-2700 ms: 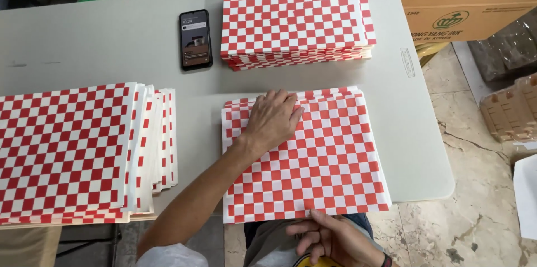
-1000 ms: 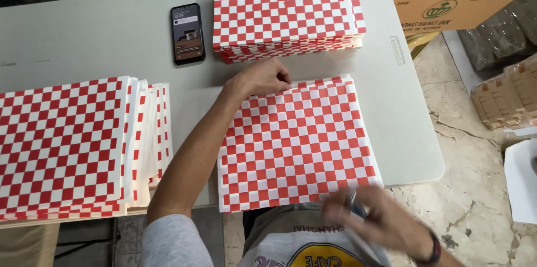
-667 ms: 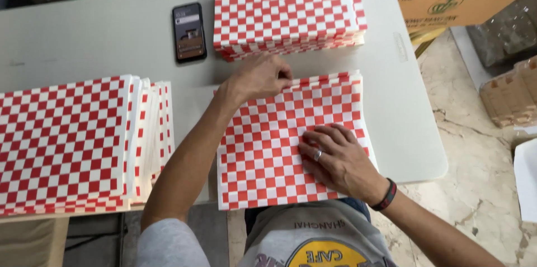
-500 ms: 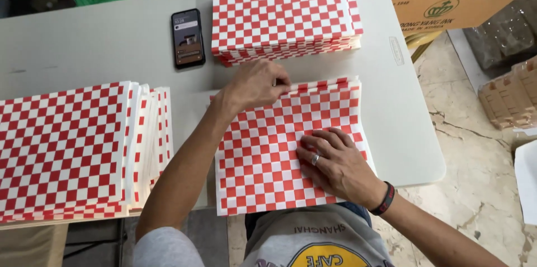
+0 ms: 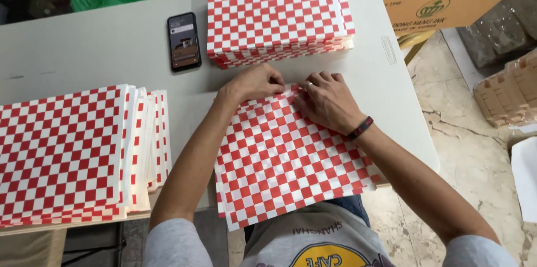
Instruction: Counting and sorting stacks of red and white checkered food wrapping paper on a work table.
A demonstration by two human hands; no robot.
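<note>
Grip, both hands: the left hand and the right hand rest side by side on the far edge of the checkered sheet. The left grip has its fingertips drawn together at the far-left corner of the sheet, apparently pinching the top layer. The right grip lies flatter, with fingers slightly curled and pressing down on the paper just right of the left hand. Whether the right fingertips pinch an edge cannot be determined. Neither hand holds anything else.

Location of the workpiece: the checkered sheet lies on the near part of the worktop, directly in front of the person. Its near edge overhangs the worktop edge toward the lap.

Progress, judged from the layout, largest item first:

1. The fanned stack of red-and-white checkered sheets occupies the left of the worktop, edges stepped. It appears to be one side of the process, supply or output; which one cannot be determined.
2. The squared stack sits at the far side, just beyond both hands, neatly aligned.
3. The single sheet in hand is flat, with no fold visible. Work on it appears to be at its start.
4. A phone lies between the two stacks, untouched.

Both stacks are thick, so substantial work is judged either done or outstanding.
</note>
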